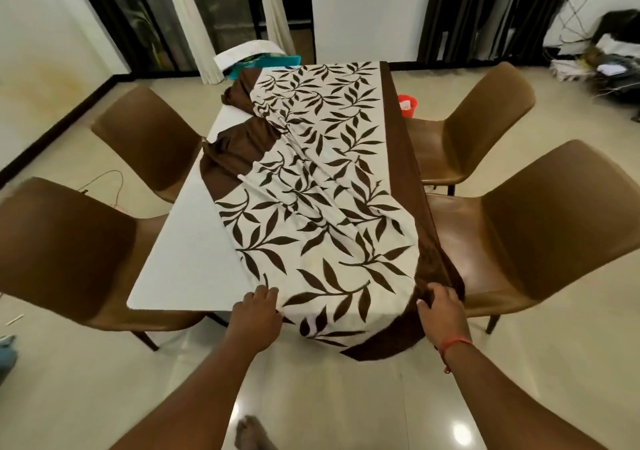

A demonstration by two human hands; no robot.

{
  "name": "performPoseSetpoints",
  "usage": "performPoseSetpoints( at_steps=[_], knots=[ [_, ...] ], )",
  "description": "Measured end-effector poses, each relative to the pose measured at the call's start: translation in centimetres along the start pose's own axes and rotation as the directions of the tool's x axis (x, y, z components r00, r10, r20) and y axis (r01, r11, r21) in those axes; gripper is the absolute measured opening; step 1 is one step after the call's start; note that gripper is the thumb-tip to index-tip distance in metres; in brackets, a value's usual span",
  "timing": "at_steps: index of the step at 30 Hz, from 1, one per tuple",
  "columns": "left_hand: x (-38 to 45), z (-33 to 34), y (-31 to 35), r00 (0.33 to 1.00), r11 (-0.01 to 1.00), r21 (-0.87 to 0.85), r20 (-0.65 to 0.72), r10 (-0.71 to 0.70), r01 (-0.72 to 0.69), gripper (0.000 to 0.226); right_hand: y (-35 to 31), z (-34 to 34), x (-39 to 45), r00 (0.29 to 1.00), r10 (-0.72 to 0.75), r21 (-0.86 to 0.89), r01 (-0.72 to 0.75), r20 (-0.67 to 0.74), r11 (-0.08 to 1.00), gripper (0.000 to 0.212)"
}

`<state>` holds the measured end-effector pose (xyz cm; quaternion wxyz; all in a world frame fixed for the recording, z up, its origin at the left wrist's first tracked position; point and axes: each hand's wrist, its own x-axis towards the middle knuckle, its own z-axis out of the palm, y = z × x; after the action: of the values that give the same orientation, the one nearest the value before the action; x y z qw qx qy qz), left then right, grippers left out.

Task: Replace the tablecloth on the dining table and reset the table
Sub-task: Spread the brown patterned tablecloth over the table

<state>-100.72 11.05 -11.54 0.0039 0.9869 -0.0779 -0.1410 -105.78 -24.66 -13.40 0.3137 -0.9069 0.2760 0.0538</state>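
Now both hands (346,311) grip tablecloth (322,179) at table (194,262) edge; red bucket (408,104) perhaps holding paper

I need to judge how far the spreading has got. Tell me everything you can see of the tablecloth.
The tablecloth looks like soft fabric, cream with dark brown leaf prints and a plain brown border. It lies rumpled over the right part of the white table, bunched at the far left, draping over the right and near edges. The left hand rests on its near edge; the right hand grips its brown corner.
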Motion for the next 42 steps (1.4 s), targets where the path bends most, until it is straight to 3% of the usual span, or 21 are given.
performPoseSetpoints(
  at_steps=[4,11,16,19,22,24,26,28,31,34,36,39,42],
  knots=[
    [2.8,0.7,-6.0,0.997,0.999,-0.034,-0.080,-0.007,0.004,0.055,-5.5,3.3,1.2,0.992,-0.120,-0.080,0.117,-0.036,0.990,0.045],
    [11.0,-0.7,-21.0,0.996,0.965,-0.256,-0.042,-0.072,0.059,0.056,-19.9,15.9,2.1,0.922,-0.387,-0.220,0.374,-0.019,0.901,0.032],
    [15.4,-2.2,-28.8,0.999,0.911,-0.412,-0.018,-0.046,0.034,0.051,-30.2,24.6,0.4,0.919,-0.376,-0.378,0.392,0.120,0.839,0.050],
    [18.4,-2.7,-31.2,0.998,0.831,-0.553,0.018,-0.058,0.058,0.047,-33.0,27.1,0.0,0.943,-0.309,-0.503,0.329,0.125,0.799,0.036],
    [20.9,-3.4,-31.0,0.994,0.692,-0.713,0.081,-0.077,0.112,0.044,-33.0,26.8,0.6,0.938,-0.317,-0.437,0.347,0.142,0.830,0.017],
    [22.1,-4.0,-30.0,0.988,0.611,-0.776,0.113,-0.108,0.155,0.037,-33.0,25.1,0.9,0.928,-0.312,-0.270,0.360,0.206,0.893,0.011],
    [23.6,-4.8,-28.9,0.972,0.495,-0.839,0.165,-0.168,0.228,0.033,-33.6,22.9,0.4,0.930,-0.245,-0.072,0.274,0.273,0.959,0.010],
    [25.1,-5.7,-27.7,0.929,0.286,-0.893,0.288,-0.231,0.348,0.034,-34.0,20.5,-0.4,0.947,-0.166,0.126,0.135,0.276,0.983,0.014],
    [28.6,-4.1,-26.2,0.880,-0.044,-0.904,0.424,-0.214,0.425,0.035,-34.3,17.4,-1.5,0.965,-0.113,0.416,0.004,0.238,0.909,0.024],
    [31.5,-1.7,-24.8,0.846,-0.430,-0.799,0.516,-0.133,0.420,0.043,-33.9,15.5,-1.6,0.970,-0.084,0.581,-0.067,0.228,0.811,0.023],
    [30.8,-3.9,-23.9,0.828,-0.615,-0.681,0.555,-0.081,0.397,0.047,-33.2,14.4,-1.1,0.972,-0.070,0.660,-0.097,0.222,0.745,0.024],
    [28.6,-5.7,-24.1,0.843,-0.724,-0.618,0.529,-0.096,0.306,0.050,-31.7,13.3,-0.2,0.972,-0.045,0.734,-0.143,0.230,0.664,0.021],
    [25.6,-6.6,-25.1,0.859,-0.724,-0.651,0.485,-0.164,0.229,0.037,-30.4,12.9,1.4,0.962,-0.022,0.750,-0.199,0.274,0.631,0.015]
  ],
)
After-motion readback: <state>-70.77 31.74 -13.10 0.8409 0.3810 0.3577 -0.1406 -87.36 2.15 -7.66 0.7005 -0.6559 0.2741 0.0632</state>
